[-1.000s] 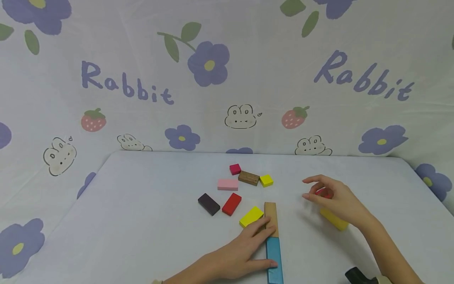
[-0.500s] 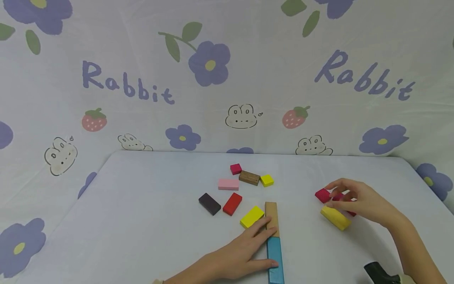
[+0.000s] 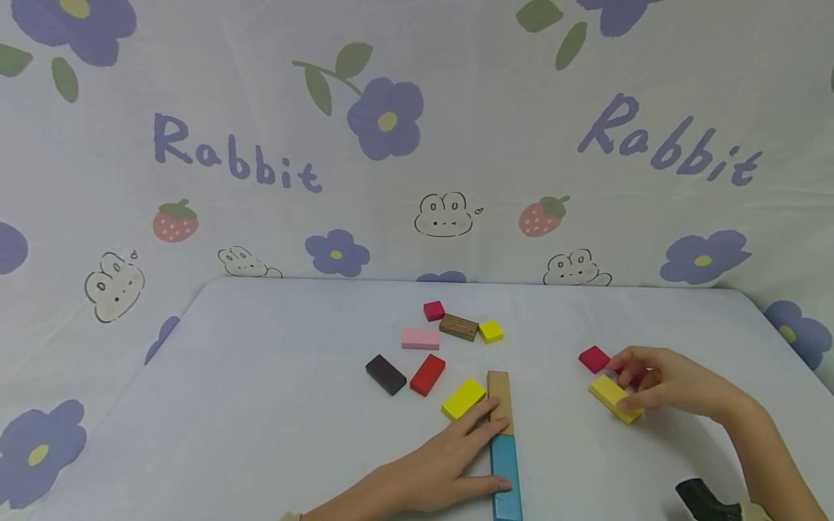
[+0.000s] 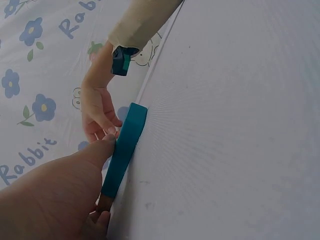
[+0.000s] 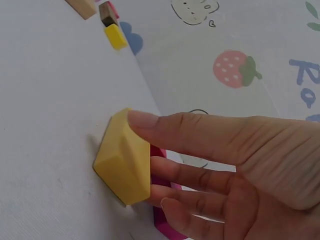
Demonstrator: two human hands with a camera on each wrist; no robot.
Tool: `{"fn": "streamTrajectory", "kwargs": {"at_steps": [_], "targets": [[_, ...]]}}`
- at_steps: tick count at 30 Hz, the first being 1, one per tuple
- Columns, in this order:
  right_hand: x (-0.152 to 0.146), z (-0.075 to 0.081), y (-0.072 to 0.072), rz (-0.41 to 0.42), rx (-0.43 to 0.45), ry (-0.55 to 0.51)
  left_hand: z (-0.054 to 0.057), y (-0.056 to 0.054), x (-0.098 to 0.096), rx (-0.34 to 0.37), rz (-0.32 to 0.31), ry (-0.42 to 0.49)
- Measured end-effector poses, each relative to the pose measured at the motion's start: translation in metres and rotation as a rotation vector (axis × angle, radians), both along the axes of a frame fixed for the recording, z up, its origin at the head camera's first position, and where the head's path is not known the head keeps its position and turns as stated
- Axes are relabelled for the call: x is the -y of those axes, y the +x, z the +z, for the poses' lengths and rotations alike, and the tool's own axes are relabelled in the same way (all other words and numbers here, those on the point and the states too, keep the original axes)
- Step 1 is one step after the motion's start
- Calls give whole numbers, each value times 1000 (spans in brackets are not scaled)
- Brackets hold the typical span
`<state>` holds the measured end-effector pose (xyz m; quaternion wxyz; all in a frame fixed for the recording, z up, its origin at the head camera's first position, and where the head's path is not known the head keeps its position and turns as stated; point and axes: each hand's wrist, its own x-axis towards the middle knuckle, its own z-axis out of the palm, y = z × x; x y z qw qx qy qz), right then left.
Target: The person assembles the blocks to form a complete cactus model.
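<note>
My left hand (image 3: 443, 459) lies over two long blocks set end to end in the head view. Its fingers rest on the tan wood block (image 3: 497, 387), and its thumb touches the blue block (image 3: 504, 470), which looks teal (image 4: 124, 150) in the left wrist view. At the right, my right hand (image 3: 674, 383) grips a yellow block (image 3: 607, 393). In the right wrist view the thumb presses one face of this yellow block (image 5: 122, 165), with fingers behind it. A magenta block (image 3: 594, 359) lies just beyond; more magenta shows partly hidden behind the fingers.
Left of the tan block lie a bright yellow block (image 3: 463, 399), a red block (image 3: 427, 375) and a black block (image 3: 386, 375). Farther back are pink (image 3: 420, 339), brown (image 3: 459, 328), small yellow (image 3: 491, 331) and small magenta (image 3: 434, 311) blocks. A patterned cloth (image 3: 260, 94) hangs behind the table.
My right hand has moved right, past the magenta blocks, then down toward me onto the yellow block, which it now grips. My left hand has stayed in place.
</note>
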<state>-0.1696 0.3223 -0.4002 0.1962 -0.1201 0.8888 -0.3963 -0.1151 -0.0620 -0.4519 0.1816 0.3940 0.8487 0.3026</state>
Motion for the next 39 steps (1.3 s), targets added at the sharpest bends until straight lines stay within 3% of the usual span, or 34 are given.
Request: {"fn": "streamTrajectory", "kwargs": {"at_steps": [11,20,27,39], "targets": [[15,-1,-1,-27,-46,119,2,1,1,12,-2,2],[19,0,0,36,-68,79,1,1,0,11,1,1],[21,1,0,69,-32,19,-1,-1,0,-5,-4,9],[26,-8,0,26,-112,75,-1,-1,0,2,0,4]]}}
